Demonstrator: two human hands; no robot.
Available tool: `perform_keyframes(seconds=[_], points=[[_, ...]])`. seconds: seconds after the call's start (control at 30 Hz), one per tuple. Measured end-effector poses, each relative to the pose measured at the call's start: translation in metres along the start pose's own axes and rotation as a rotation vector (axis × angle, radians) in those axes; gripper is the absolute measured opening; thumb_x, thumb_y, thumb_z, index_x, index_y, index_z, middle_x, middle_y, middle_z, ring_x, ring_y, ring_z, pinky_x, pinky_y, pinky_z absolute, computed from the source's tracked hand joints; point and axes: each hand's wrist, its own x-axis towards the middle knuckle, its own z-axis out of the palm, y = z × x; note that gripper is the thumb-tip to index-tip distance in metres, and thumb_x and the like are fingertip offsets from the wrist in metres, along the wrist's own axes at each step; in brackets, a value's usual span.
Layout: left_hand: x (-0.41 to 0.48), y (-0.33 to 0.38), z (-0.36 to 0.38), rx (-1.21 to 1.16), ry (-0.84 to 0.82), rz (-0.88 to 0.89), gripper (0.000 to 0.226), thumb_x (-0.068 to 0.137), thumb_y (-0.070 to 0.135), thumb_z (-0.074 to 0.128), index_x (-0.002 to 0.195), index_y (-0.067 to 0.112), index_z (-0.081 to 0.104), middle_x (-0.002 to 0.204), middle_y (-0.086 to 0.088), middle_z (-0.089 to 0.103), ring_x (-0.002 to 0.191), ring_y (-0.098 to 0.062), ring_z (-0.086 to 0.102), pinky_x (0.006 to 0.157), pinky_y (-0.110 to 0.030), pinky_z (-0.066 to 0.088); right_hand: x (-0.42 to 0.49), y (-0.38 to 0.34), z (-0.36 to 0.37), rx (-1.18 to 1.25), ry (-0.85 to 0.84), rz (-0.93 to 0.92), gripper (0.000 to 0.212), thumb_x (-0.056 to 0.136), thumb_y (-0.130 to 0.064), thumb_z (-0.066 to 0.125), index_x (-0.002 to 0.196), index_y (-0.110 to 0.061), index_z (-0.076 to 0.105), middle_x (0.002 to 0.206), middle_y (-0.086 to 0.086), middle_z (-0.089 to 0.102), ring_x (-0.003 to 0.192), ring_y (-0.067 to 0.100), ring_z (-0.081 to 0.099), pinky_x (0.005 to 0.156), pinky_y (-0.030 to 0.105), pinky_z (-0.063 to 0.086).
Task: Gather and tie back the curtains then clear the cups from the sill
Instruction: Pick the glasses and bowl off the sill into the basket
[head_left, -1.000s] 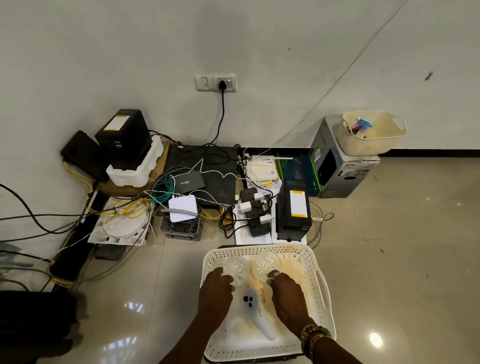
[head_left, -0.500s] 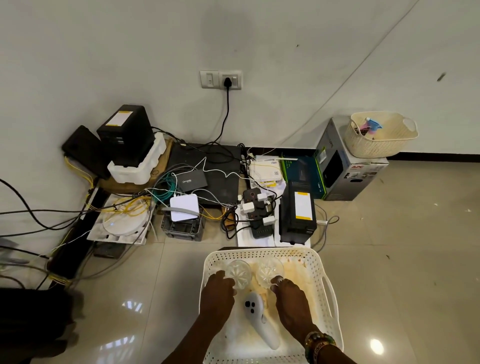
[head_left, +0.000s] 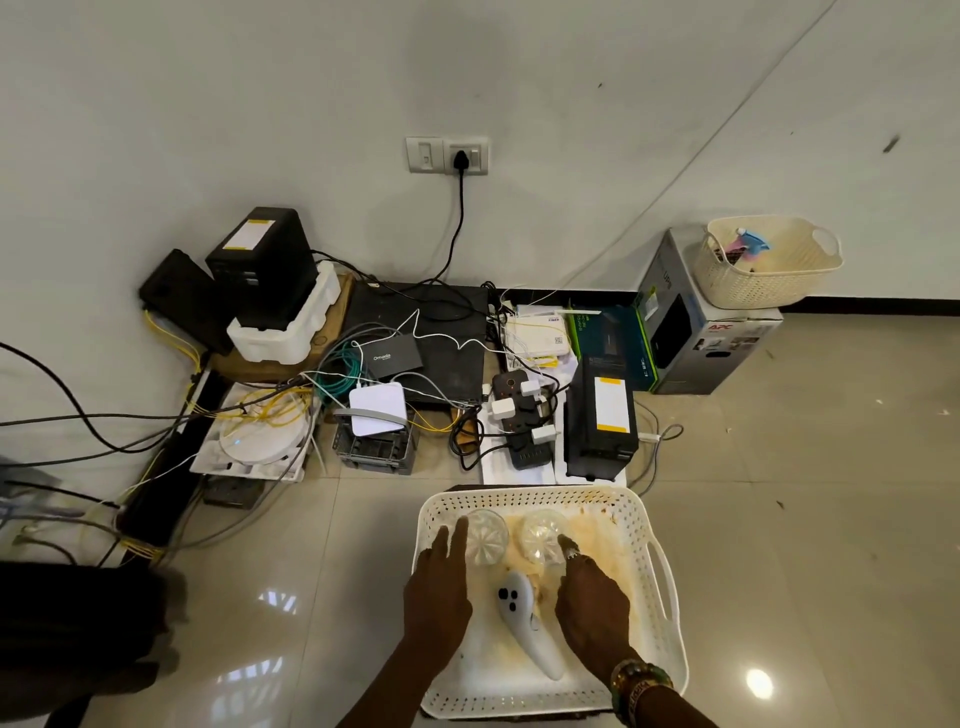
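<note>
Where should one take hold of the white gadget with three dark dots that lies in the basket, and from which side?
Grip the white gadget by its slim curved tail, the end nearer the person, coming down from above. It lies flat on the floor of the basket, so fingers can close across the tail, while its wide head is crowded by a glass cup.

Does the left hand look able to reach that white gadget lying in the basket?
Probably yes: the white gadget lies uncovered in the basket, right beside the left hand; nothing lies between.
</note>
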Motion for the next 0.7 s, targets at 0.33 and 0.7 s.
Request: perform_keyframes(seconds=[0.33,0.7], points=[[-0.071,-0.004,-0.092,-0.112,0.243,0.136,0.035,0.093,0.033,0.044,0.123,0.029,0.062,0.123,0.011,0.062,0.109,-0.008,0.061,0.089,-0.022,0.050,-0.052,-0.061,-0.050,0.252,0.222,-0.164,0.046,0.096,-0.020,0.057,0.142,-0.020,0.051,0.137,0.000,0.058,0.117,0.022,0.062,0.096,0.039,0.053],[-0.274,-0.143,-0.230,-0.155,0.445,-0.238,0.036,0.091,0.041,0.039,0.113,0.030,0.065,0.121,0.013,0.059,0.109,-0.003,0.054,0.084,-0.012,0.037,-0.177,-0.229,-0.035,0.153,0.142,-0.695,0.018,0.086,-0.035,0.069,0.101,-0.025,0.070,0.098,-0.003,0.069,0.092,0.021,0.069,0.084,0.040,0.056]])
